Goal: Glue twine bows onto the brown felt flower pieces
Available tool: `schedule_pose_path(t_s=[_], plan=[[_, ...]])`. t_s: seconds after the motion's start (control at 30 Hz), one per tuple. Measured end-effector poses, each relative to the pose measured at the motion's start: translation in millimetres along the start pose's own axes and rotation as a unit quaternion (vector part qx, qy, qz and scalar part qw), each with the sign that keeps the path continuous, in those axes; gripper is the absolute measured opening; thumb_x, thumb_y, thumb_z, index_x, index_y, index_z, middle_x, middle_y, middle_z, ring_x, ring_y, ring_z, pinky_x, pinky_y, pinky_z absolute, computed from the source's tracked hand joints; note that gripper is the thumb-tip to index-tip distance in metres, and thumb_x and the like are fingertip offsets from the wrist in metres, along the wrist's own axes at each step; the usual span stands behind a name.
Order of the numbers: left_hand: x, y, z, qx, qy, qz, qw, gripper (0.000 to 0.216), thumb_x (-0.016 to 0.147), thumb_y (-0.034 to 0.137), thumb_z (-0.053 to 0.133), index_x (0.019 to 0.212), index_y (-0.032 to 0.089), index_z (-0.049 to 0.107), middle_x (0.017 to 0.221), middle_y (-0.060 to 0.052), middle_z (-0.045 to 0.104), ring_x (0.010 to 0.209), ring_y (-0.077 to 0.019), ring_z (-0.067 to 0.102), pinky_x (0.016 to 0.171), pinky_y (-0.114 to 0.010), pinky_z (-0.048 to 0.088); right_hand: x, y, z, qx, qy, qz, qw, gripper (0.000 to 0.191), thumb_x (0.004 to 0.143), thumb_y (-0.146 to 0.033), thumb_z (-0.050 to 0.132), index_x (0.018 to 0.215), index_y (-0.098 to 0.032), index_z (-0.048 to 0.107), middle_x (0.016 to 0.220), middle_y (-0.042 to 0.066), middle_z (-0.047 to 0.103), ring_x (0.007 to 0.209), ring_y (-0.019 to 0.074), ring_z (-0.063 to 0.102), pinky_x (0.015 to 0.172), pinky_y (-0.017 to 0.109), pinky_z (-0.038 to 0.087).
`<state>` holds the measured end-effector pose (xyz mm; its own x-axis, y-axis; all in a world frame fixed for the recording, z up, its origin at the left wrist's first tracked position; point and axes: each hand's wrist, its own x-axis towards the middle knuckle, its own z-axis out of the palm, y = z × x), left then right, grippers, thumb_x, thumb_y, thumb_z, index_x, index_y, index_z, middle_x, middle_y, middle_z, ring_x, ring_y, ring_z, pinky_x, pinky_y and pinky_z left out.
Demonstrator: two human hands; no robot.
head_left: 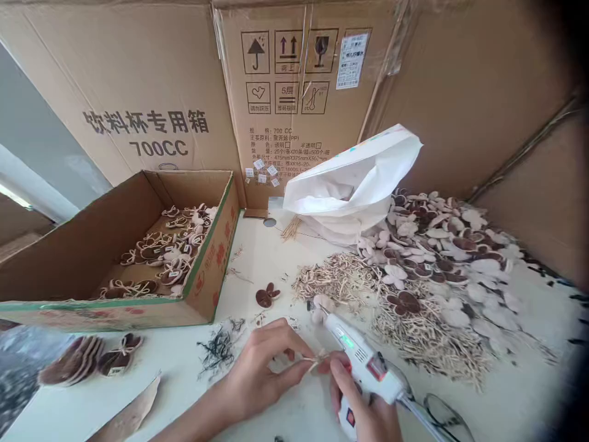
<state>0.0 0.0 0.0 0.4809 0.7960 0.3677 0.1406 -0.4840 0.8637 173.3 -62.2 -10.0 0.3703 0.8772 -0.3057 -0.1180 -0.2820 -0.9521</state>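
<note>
So the little cord bow (317,361) is up in the air between the two hands, just over the bench (255,261). Left hand (262,365) has it pinched between thumb and fingers; right hand (373,417) is wrapped around what looks like a glue gun (368,362), its thumb and fingertip pinched together at the bow's other end. Juggling both in one hand is the sketchy bit imo: one tug and the loops could pull loose, or the gun could tip. Its nozzle sits right by a pale fuzzy piece (323,302), so a drip could mess that up. The cable (414,405) could drag through the loose cord heap (432,344) too. Open box (196,301) off left holds pieces with bows on.
</note>
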Motion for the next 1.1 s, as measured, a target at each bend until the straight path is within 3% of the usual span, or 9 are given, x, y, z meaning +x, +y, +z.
schedule_pose_path(t_s=[0.13,0.4,0.6,1.1], plan=[[-3,2,0,-0.009,-0.010,-0.018,1.000,0.010,0.092,0.019,0.076,0.101,0.022,0.075,0.085,-0.002,0.074,0.076,-0.0127,0.065,0.072,-0.021,0.052,-1,-1,-1,0.017,-0.001,0.002,1.000,0.049,0.076,-0.064,0.077,0.083,-0.017,0.069,0.042,-0.006,0.045,0.039,0.0072,0.028,0.043,0.023,0.020],[-4,0,5,0.039,-0.043,-0.025,0.998,0.012,0.094,0.020,0.070,0.104,0.023,0.076,0.084,-0.004,0.075,0.077,-0.0171,0.066,0.072,-0.027,0.051,-5,-3,-2,0.031,-0.003,0.008,0.999,0.043,0.077,-0.060,0.079,0.078,-0.019,0.067,0.046,-0.006,0.046,0.046,0.0120,0.040,0.050,0.026,0.032],[-2,5,4,0.065,-0.064,0.000,0.996,0.010,0.096,0.023,0.065,0.099,0.022,0.075,0.080,-0.003,0.072,0.076,-0.0176,0.063,0.073,-0.030,0.049,-6,-6,-2,0.012,0.003,0.015,1.000,0.043,0.075,-0.060,0.079,0.078,-0.019,0.066,0.047,-0.007,0.044,0.045,0.0106,0.034,0.047,0.027,0.027],[-3,-9,6,0.094,-0.070,0.004,0.993,0.008,0.099,0.022,0.064,0.097,0.022,0.072,0.081,-0.002,0.069,0.077,-0.0172,0.062,0.074,-0.029,0.046,-4,-1,-3,0.000,-0.020,0.011,1.000,0.046,0.074,-0.064,0.079,0.077,-0.019,0.068,0.049,-0.006,0.046,0.047,0.0122,0.038,0.047,0.026,0.031]])
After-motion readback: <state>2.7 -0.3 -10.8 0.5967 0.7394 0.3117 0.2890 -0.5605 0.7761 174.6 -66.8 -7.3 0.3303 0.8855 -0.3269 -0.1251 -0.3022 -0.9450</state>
